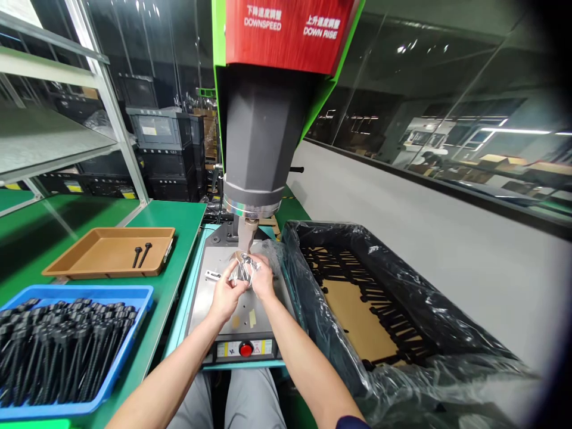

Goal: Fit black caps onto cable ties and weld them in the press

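Left hand (227, 296) and right hand (263, 279) pinch a clear, glossy plastic piece with dark parts (244, 270) between them. Tapered grey metal press tip (247, 233) just beyond the grip; contact unclear. Step: positioning, apparently. Next move calls for steady alignment, fingertips clear.

Factory workshop, bench press (257, 131), stacked crates (163, 152), parts trays (109, 253)

so left hand (229, 293) and right hand (263, 277) both pinching some clear piece (244, 269) under the press head (257, 137), blue tray (89, 291) of black parts (67, 348) off left, plastic-lined bin (315, 316) over right
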Action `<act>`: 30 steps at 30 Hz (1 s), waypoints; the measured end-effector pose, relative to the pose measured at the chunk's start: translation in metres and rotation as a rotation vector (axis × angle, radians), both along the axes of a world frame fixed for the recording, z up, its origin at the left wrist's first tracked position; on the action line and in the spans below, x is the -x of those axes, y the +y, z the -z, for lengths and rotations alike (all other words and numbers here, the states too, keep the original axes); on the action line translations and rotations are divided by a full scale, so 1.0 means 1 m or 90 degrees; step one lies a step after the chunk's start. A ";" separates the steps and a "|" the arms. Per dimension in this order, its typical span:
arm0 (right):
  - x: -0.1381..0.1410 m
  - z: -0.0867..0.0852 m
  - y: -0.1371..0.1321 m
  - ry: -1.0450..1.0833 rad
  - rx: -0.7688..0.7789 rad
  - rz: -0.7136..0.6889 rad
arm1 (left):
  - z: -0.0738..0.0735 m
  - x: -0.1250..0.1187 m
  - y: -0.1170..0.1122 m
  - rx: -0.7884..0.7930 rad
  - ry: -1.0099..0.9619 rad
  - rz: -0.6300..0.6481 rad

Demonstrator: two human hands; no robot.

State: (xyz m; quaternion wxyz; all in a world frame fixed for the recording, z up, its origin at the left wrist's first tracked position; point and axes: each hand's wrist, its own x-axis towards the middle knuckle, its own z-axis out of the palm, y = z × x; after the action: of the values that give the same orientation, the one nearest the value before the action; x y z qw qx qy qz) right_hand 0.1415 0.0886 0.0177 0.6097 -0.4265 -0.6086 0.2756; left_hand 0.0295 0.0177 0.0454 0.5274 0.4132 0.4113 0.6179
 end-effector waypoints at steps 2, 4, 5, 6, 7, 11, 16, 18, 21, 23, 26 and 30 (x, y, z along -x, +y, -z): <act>0.002 -0.002 0.002 0.004 -0.003 -0.006 | 0.000 0.001 0.001 0.001 0.009 0.009; 0.004 -0.003 0.004 0.018 -0.002 -0.014 | 0.001 0.001 0.002 0.003 0.018 0.010; 0.005 -0.004 0.005 0.030 0.002 -0.020 | 0.001 0.001 0.002 0.004 0.021 0.007; 0.006 -0.005 0.007 0.046 0.009 -0.024 | 0.002 0.002 0.002 0.004 0.023 0.007; 0.008 -0.005 0.009 0.064 0.019 -0.029 | 0.002 0.002 0.002 0.002 0.025 0.006; 0.016 -0.005 0.020 0.151 0.119 -0.068 | 0.001 0.001 0.002 -0.006 0.027 0.010; 0.015 -0.003 0.031 0.168 0.168 -0.119 | -0.001 0.001 0.003 -0.006 0.012 0.007; 0.009 -0.004 0.032 0.163 0.172 -0.142 | -0.001 0.002 0.002 -0.008 0.011 0.005; 0.001 -0.007 0.033 0.144 0.172 -0.183 | 0.001 0.003 0.002 -0.007 0.018 0.000; -0.001 -0.008 0.034 0.134 0.169 -0.192 | 0.003 0.003 0.003 -0.005 0.023 -0.004; 0.000 -0.008 0.037 0.140 0.174 -0.178 | 0.005 0.003 0.003 -0.005 0.027 -0.008; 0.002 -0.005 0.041 0.157 0.192 -0.170 | 0.006 0.003 0.004 -0.004 0.028 -0.008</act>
State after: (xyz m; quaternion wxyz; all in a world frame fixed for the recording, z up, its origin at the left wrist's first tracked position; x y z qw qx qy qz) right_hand 0.1397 0.1293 0.0224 0.5666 -0.3916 -0.5326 0.4918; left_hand 0.0267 0.0216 0.0394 0.5127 0.4258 0.4237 0.6134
